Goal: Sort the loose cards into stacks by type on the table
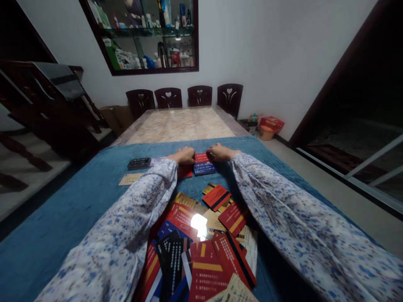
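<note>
Both arms reach forward over the blue cloth [100, 184]. My left hand [185, 155] is closed at the left edge of a red card [202, 157]. At that card's right edge my right hand [219, 152] has its fingers bent and pressed in. The red card lies just behind and partly over a stack of blue cards [204, 168]. Beside it, under my left wrist, more red cards [185, 171] show in part. Further left are a stack of black cards [139, 163] and a cream card [129, 179]. Between my forearms spreads a loose heap of mixed cards [209, 264].
Beyond the cloth the marble-patterned tabletop [176, 125] runs back to several dark chairs [168, 97]. A glare spot whitens part of the heap. An orange bucket [266, 132] stands on the floor to the right, and a cardboard box [117, 118] at the left.
</note>
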Demonstrator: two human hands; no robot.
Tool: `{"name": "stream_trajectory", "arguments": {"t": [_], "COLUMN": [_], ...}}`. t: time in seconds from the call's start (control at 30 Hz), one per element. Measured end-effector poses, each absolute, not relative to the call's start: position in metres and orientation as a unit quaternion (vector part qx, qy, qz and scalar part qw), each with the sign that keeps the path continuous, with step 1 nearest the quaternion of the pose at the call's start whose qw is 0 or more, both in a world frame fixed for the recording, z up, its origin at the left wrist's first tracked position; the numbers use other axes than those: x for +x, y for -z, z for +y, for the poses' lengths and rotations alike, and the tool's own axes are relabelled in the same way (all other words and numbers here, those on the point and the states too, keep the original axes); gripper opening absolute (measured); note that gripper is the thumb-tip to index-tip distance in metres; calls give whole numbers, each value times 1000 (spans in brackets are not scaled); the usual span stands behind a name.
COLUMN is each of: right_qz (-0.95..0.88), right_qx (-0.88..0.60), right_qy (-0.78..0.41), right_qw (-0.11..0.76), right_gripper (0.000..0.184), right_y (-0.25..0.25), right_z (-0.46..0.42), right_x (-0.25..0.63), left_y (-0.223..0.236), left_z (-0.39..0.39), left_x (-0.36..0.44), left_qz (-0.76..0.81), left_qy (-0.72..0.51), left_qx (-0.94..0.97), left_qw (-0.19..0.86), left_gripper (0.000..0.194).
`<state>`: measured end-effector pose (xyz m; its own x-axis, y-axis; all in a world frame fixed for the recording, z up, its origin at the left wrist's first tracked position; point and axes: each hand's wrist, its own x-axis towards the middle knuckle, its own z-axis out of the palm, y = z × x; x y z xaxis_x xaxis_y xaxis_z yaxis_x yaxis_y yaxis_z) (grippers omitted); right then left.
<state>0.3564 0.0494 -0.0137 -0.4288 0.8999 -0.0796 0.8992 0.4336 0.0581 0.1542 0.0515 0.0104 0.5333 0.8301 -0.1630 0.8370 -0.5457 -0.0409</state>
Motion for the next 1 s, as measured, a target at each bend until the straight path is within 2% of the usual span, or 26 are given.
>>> {"name": "stream_trajectory", "arguments": {"t": [0.7,1.0], "right_qz": [861,857], "right_qx": [507,514], "right_qy": [-1,6], "right_qw": [42,37], "right_gripper": [43,37], "right_y": [25,23], "right_z": [61,59], "right_x": [361,360], "left_y": [-6,7], "left_z": [55,61], "left_x": [147,144], "left_qz": [450,449], "left_qy": [58,23], "left_qx": [890,892], "left_qw": [54,41], "left_gripper": [21,27]}}
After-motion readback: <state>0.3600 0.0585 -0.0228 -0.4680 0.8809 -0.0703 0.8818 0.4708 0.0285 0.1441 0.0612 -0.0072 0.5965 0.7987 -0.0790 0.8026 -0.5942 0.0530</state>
